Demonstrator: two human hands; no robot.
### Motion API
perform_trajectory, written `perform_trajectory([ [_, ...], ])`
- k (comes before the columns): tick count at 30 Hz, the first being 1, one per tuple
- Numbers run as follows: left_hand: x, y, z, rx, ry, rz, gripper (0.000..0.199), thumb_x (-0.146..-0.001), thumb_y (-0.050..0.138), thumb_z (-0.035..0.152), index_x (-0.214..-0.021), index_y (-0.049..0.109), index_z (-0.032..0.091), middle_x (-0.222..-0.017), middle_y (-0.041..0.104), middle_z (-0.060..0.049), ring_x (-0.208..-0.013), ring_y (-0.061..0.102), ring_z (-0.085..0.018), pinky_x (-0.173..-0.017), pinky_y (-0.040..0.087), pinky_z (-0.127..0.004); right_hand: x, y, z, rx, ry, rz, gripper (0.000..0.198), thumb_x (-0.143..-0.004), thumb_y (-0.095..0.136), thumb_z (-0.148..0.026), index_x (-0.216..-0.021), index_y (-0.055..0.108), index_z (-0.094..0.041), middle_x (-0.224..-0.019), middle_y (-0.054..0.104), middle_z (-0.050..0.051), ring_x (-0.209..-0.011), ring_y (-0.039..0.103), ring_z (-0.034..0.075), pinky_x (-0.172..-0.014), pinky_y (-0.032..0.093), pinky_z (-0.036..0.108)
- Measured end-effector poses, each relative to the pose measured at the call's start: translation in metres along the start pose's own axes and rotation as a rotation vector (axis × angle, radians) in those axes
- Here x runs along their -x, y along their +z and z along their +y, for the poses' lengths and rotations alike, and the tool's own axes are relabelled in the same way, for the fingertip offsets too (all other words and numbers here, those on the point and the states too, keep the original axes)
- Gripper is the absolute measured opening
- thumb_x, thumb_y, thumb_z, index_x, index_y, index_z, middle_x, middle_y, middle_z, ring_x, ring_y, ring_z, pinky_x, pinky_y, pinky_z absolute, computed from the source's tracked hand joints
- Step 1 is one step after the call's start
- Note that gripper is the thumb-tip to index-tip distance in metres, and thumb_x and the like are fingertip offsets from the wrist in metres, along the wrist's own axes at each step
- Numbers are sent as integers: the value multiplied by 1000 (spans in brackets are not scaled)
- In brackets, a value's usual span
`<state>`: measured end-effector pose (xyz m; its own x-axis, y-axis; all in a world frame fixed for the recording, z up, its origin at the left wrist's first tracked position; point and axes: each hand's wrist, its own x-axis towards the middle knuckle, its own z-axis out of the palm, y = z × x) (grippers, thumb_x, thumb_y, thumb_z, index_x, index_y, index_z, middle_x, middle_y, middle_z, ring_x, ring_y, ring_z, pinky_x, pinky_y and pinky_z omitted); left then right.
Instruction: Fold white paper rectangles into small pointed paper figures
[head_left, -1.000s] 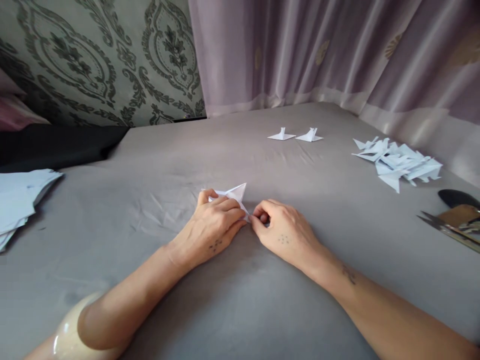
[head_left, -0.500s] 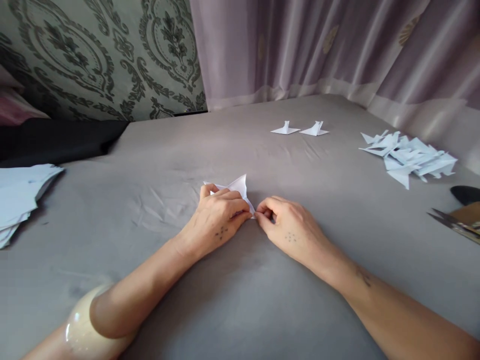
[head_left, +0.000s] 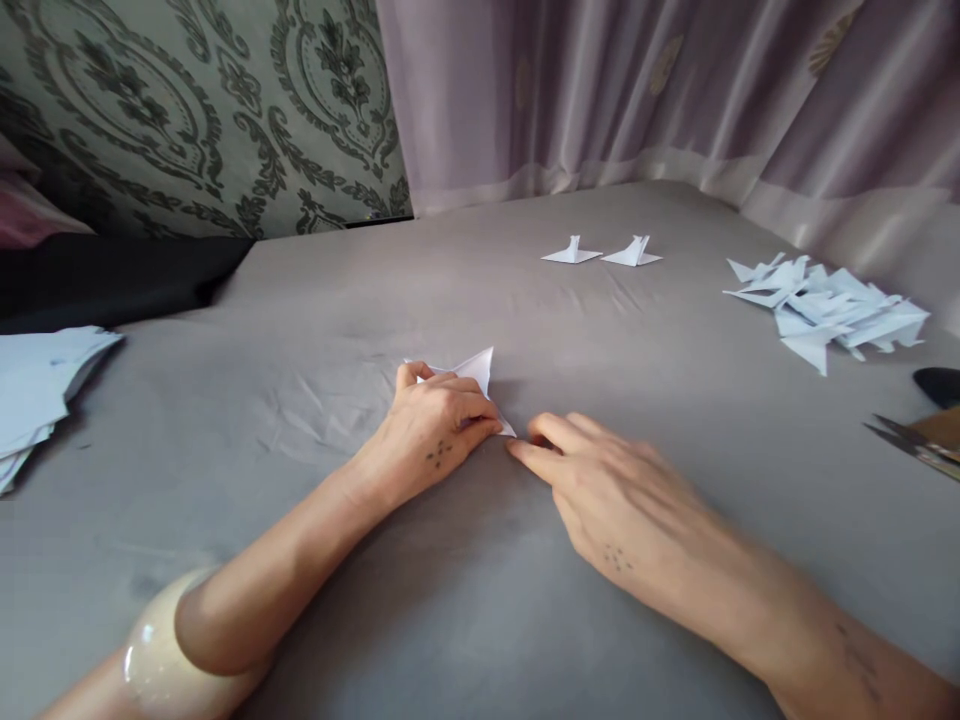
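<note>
I am holding a white folded paper [head_left: 475, 370] down on the grey cloth [head_left: 337, 620] with the left hand [head_left: 442, 412], whose fingers are bending close together over it and hiding much of it. The right hand [head_left: 626, 505] is pointing its thumb at the folded paper's near right tip; on my camera I am not able to tell if they are touching. Its pointing finger is leaving a narrow gap from the thumb. Behind the folded paper and to its right, two small paper shapes [head_left: 634, 254] are standing side by side. Well to its right, a messy paper pile [head_left: 840, 310] and scissors [head_left: 922, 455] are lying. Well to its left, a paper stack [head_left: 37, 385] is lying.
</note>
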<state>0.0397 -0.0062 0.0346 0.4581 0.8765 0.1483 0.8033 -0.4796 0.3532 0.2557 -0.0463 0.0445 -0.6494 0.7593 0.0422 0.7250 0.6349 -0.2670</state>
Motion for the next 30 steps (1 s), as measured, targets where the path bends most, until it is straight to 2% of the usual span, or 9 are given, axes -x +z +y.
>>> perform_trajectory([
  [2,0,-1,0,-5,-2,-10,21,-91,57,31,-78,73,27,-83,72,3,-79,62,-17,-87,24,-42,10,9,0,78,-23,38,62,-80,42,-1,-136,49,-26,-141,50,9,-129,45,29,-98,44,46],
  [4,0,-1,0,-9,5,-12,21,-91,57,32,-79,73,27,-83,73,2,-80,62,-17,-87,25,-42,17,17,0,105,-63,50,66,-80,41,-2,-143,40,-25,-148,42,9,-136,37,29,-103,42,48],
  [6,0,0,0,-13,12,-5,22,-92,55,33,-79,73,27,-84,73,2,-80,63,-17,-87,25,-42,20,21,1,108,-62,64,70,-80,39,-2,-146,36,-26,-148,42,9,-136,38,28,-104,44,47],
  [10,-1,0,-1,-15,13,-1,23,-92,54,32,-78,72,26,-83,73,2,-81,63,-17,-87,25,-42,19,22,-3,108,-51,90,71,-79,36,1,-145,38,-24,-146,46,10,-134,42,29,-102,48,47],
  [15,-1,-1,-1,-7,24,-15,24,-93,54,32,-79,72,26,-83,73,2,-80,62,-17,-87,25,-42,21,21,-7,191,-31,104,70,-79,33,3,-144,38,-21,-147,44,11,-135,40,28,-104,46,48],
  [20,-1,-3,1,-27,21,-57,21,-93,53,29,-84,72,26,-86,72,3,-82,62,-17,-89,23,-42,15,23,-3,248,-74,122,68,-78,36,3,-141,42,-21,-142,48,10,-129,46,27,-96,51,45],
  [23,0,-5,2,-39,22,-60,19,-93,54,28,-85,71,26,-87,71,4,-83,62,-17,-89,22,-41,8,23,-1,235,-68,107,61,-80,38,0,-136,46,-22,-135,53,10,-118,54,27,-88,54,44],
  [30,0,-8,5,-31,20,-84,20,-95,52,26,-87,70,25,-89,71,5,-87,62,-16,-91,21,-41,2,17,-2,185,-42,61,47,-80,45,-3,-122,56,-22,-119,58,10,-103,56,25,-78,51,40],
])
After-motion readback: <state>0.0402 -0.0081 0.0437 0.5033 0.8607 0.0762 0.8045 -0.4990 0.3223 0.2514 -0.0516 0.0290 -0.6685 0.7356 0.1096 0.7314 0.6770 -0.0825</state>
